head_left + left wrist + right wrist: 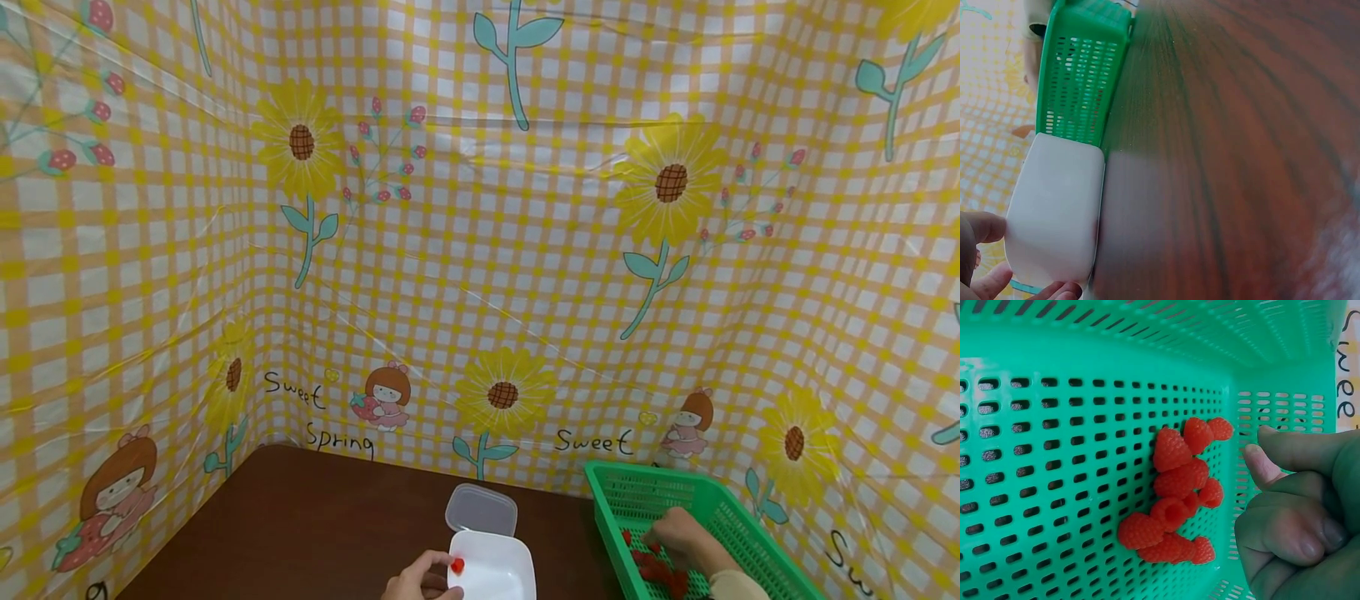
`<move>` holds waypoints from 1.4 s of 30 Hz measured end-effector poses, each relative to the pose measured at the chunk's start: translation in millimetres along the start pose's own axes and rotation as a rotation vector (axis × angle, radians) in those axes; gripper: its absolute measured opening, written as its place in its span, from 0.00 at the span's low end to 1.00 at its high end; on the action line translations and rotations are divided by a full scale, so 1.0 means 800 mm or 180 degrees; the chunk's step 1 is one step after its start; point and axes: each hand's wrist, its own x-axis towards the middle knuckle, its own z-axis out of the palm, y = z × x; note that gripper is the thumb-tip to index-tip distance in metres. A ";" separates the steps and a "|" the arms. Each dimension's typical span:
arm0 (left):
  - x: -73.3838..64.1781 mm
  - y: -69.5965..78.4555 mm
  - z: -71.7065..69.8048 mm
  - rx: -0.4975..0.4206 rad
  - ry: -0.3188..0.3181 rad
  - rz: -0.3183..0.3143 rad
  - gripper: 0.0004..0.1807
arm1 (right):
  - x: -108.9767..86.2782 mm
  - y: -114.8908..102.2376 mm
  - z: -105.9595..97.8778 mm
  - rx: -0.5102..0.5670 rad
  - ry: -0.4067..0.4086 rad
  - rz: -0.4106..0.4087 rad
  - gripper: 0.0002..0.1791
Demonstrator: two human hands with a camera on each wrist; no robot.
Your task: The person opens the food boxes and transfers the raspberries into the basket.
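In the head view my left hand (pixel 422 578) holds the near left side of a white plastic container (pixel 502 575), its fingers at the rim. One raspberry (pixel 457 566) lies inside by the left wall. The left wrist view shows the container's outer side (pixel 1057 203) with fingertips against its end. My right hand (pixel 678 533) reaches down into a green basket (pixel 611 521). Several raspberries (pixel 1175 481) lie in a cluster on the basket floor. Beside them the right hand (pixel 1304 519) has thumb and forefinger extended, other fingers curled, with nothing visible between them.
A translucent lid (pixel 482 510) lies on the dark brown table (pixel 337 517) just behind the container. Checked cloth with sunflowers (pixel 502 396) hangs as walls at the back and both sides. The basket's raised rim (pixel 652 472) stands close to the back and right cloth.
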 end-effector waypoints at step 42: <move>0.000 0.000 0.002 0.0061 0.0000 -0.0045 0.24 | -0.080 -0.146 0.069 0.0140 -0.0442 -0.1085 0.13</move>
